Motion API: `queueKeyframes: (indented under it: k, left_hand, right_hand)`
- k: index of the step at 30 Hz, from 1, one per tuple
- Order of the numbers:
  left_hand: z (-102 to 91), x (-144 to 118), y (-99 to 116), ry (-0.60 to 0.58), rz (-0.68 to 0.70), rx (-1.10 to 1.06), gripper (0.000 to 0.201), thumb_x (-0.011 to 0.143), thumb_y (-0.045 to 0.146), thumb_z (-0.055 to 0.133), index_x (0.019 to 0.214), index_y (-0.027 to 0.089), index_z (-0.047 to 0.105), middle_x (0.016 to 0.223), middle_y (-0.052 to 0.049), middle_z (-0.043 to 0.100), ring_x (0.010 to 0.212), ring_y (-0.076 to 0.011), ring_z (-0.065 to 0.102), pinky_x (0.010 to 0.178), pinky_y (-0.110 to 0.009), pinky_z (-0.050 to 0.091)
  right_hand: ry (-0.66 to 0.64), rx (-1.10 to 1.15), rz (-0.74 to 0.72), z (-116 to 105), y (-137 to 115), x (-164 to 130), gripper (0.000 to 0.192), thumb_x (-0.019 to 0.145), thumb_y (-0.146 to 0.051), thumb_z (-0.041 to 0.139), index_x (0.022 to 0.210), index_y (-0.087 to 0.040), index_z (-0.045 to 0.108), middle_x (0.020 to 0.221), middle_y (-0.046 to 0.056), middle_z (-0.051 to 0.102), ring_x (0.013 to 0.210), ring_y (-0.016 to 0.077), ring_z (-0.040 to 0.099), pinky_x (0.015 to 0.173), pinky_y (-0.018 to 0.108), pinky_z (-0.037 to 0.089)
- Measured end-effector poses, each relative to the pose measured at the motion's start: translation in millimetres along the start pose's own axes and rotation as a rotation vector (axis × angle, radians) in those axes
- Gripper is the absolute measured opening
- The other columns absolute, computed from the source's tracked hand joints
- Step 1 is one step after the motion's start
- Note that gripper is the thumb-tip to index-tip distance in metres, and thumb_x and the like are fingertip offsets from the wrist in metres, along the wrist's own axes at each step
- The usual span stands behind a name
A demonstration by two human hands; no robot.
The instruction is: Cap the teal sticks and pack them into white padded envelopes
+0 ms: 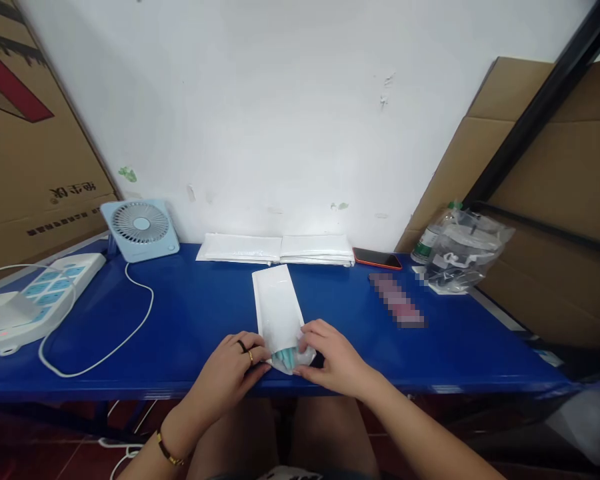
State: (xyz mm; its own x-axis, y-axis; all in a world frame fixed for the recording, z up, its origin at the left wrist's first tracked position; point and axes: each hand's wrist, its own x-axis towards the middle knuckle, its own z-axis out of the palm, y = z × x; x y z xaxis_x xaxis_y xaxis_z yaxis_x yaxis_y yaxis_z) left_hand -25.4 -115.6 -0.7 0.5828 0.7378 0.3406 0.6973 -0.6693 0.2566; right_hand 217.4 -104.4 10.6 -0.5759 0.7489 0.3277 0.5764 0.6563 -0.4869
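A white padded envelope (279, 300) lies on the blue table in front of me, its near end by the table's front edge. A clear plastic bag with teal items (284, 359) shows at that near end; what kind of items they are I cannot make out. My left hand (243, 360), with a dark ring and a gold ring, pinches the left edge of the envelope's near end. On the opposite side, my right hand (330, 353) has its fingers closed on the clear bag's right edge. The bag's far part is hidden by the envelope.
Two stacks of white envelopes (240, 248) lie against the wall beside a phone (377, 258). A blue fan (141, 230) and a power strip (50, 293) with a white cable stand left. A bottle (425, 243) and a clear bag (463, 257) are right.
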Motion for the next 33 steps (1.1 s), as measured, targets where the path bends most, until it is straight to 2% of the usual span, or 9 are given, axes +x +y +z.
queueKeyframes:
  k: [5,9,14,18,20,23,25,30,33]
  left_hand:
    - [5.1,-5.0,-4.0,0.054,0.061,-0.049,0.018,0.09,0.022,0.044,0.095,0.025,0.061,0.103,-0.002,0.059,0.092,-0.0137,0.056,0.079,-0.026,0.044]
    - [5.5,-6.3,-4.6,0.028,0.037,-0.088,0.02,0.09,0.02,0.042,0.092,0.024,0.062,0.1,-0.001,0.059,0.084,-0.0111,0.057,0.073,-0.022,0.046]
    - [6.4,-8.1,-4.7,0.101,0.02,-0.043,0.019,0.088,0.022,0.045,0.092,0.024,0.064,0.097,-0.004,0.058,0.086,-0.0138,0.057,0.074,-0.025,0.047]
    - [6.8,-10.9,-5.8,0.094,0.012,-0.039,0.021,0.088,0.022,0.045,0.092,0.025,0.065,0.095,-0.003,0.058,0.083,-0.0132,0.058,0.071,-0.024,0.047]
    - [5.8,-12.7,-6.8,0.092,-0.024,-0.043,0.02,0.088,0.022,0.045,0.091,0.025,0.065,0.097,-0.003,0.058,0.083,-0.0134,0.058,0.071,-0.024,0.047]
    - [2.5,-15.6,-9.1,0.071,-0.073,-0.063,0.02,0.088,0.022,0.044,0.091,0.025,0.064,0.102,-0.003,0.059,0.086,-0.0137,0.059,0.072,-0.024,0.048]
    - [-0.2,-16.9,-10.6,0.05,-0.09,-0.091,0.02,0.088,0.022,0.044,0.09,0.025,0.063,0.106,-0.003,0.06,0.088,-0.0139,0.06,0.075,-0.024,0.048]
    - [-3.1,-16.0,-14.7,0.028,-0.119,-0.17,0.019,0.088,0.023,0.044,0.09,0.024,0.062,0.107,-0.002,0.063,0.091,-0.014,0.062,0.078,-0.025,0.049]
    - [-3.0,-16.0,-16.6,0.031,-0.137,-0.222,0.017,0.088,0.023,0.044,0.089,0.024,0.061,0.108,-0.002,0.062,0.094,-0.0135,0.061,0.081,-0.025,0.049]
  right_hand:
    - [-0.034,0.003,0.04,6.1,-3.1,19.1,0.054,0.064,-0.037,0.075,0.11,-0.023,0.051,0.112,0.006,0.051,0.102,0.0213,0.049,0.081,0.032,0.045]
    - [-0.083,-0.17,-0.005,10.1,1.0,32.0,0.032,0.078,-0.025,0.062,0.109,-0.022,0.053,0.107,0.005,0.054,0.097,0.0192,0.053,0.077,0.03,0.045]
    - [-0.074,-0.184,0.007,16.1,-7.0,35.5,0.052,0.067,-0.047,0.069,0.11,-0.025,0.051,0.106,0.003,0.054,0.092,0.0197,0.055,0.066,0.028,0.044]
    - [-0.028,-0.245,0.122,21.9,-14.7,39.0,0.037,0.072,-0.035,0.066,0.106,-0.025,0.053,0.102,0.004,0.054,0.088,0.0193,0.055,0.062,0.026,0.041]
    - [-0.053,-0.173,0.123,16.3,-12.7,40.0,0.039,0.071,-0.031,0.067,0.108,-0.025,0.053,0.103,0.004,0.054,0.085,0.0177,0.055,0.063,0.026,0.042]
    - [-0.204,0.07,0.022,0.6,-3.5,37.8,0.055,0.065,-0.03,0.073,0.115,-0.026,0.052,0.11,0.003,0.051,0.077,0.0126,0.055,0.063,0.023,0.045]
    - [-0.245,0.147,-0.004,-4.7,2.4,34.7,0.052,0.067,-0.026,0.073,0.115,-0.026,0.053,0.111,0.002,0.051,0.073,0.01,0.054,0.062,0.021,0.046]
    - [-0.065,-0.024,0.015,14.3,4.0,29.8,0.033,0.076,-0.034,0.066,0.105,-0.021,0.059,0.099,0.004,0.057,0.073,0.0127,0.056,0.064,0.024,0.045]
    - [-0.039,-0.1,-0.01,22.1,0.3,30.4,0.032,0.075,-0.041,0.066,0.098,-0.02,0.06,0.093,0.004,0.058,0.076,0.0145,0.057,0.063,0.023,0.043]
